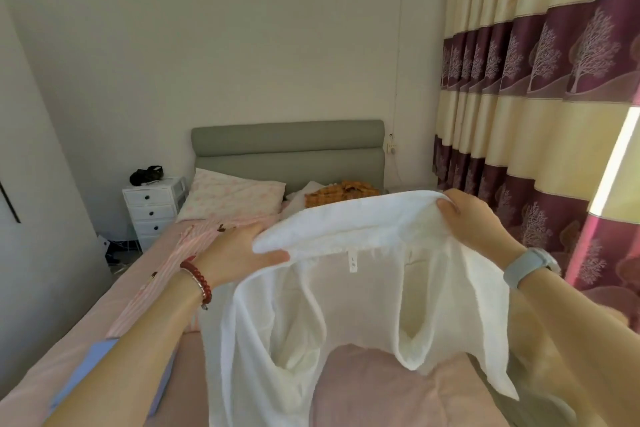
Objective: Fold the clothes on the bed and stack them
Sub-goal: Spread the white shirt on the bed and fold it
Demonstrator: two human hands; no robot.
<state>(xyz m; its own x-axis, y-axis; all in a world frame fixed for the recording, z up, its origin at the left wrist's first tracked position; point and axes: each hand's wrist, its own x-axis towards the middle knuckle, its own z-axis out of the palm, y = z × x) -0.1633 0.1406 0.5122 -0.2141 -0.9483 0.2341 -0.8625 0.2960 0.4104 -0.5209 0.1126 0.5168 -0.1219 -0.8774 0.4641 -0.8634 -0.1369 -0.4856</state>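
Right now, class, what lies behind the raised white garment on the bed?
Behind the white garment, held up by both hands, an orange patterned cloth shows near the headboard. The bed directly behind it is covered.

We are holding both arms raised and stretched forward, our left hand (239, 250) pinching with thumb on top, our right hand (474, 218) curling its fingers in a grip, wrists level and well apart.
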